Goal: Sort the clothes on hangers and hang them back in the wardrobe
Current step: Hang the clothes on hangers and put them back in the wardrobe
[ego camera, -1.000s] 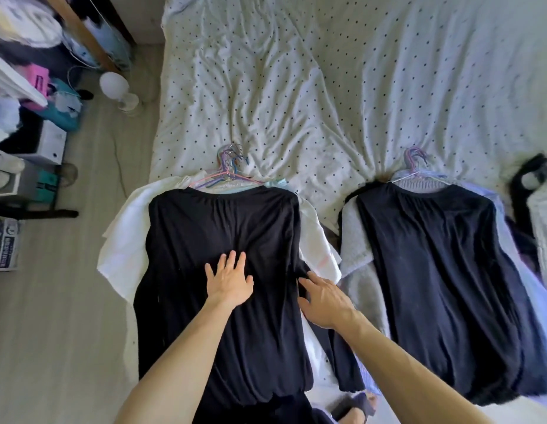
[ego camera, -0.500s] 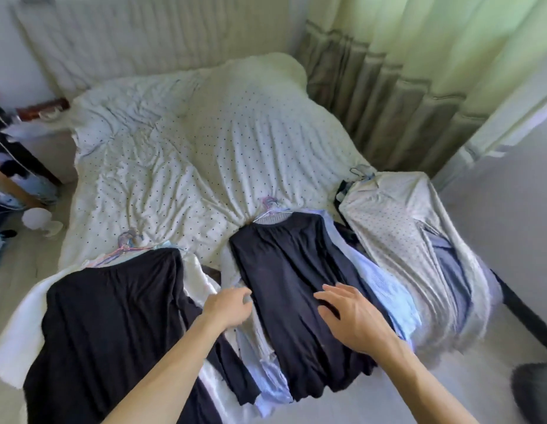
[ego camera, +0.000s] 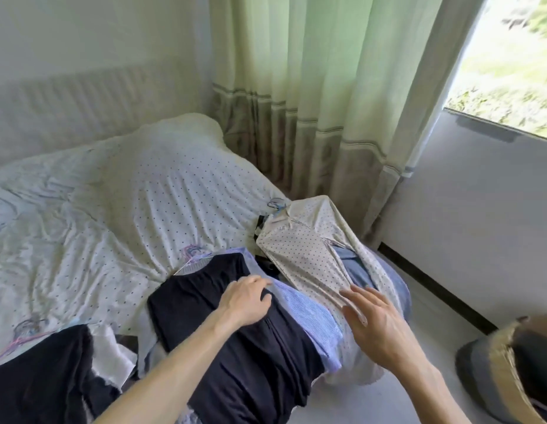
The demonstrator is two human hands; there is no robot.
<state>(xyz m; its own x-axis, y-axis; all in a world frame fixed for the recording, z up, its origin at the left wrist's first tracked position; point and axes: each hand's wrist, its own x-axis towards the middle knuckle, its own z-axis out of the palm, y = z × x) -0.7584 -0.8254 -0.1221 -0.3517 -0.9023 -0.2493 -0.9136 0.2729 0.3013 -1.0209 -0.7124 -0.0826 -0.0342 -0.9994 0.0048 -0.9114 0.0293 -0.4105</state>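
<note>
With left grip [ego camera: 247, 298] curled at edge of dark top [ego camera: 235, 347] (pinch unclear), lower spread right grip [ego camera: 376, 322] onto dotted shirt [ego camera: 299, 258], centre right on bed [ego camera: 113, 209]; lift by hanger hook [ego camera: 276, 205], not fabric.

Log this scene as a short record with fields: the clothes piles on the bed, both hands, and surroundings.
piles: three, on hangers, along the bed edge
middle pile: dark top over blue striped shirt
right pile: dotted shirt on top
left grip: on the dark top's edge, fingers curled; pinching unclear
right grip: fingers spread, at the dotted shirt
surroundings: green curtain, basket on floor
</note>
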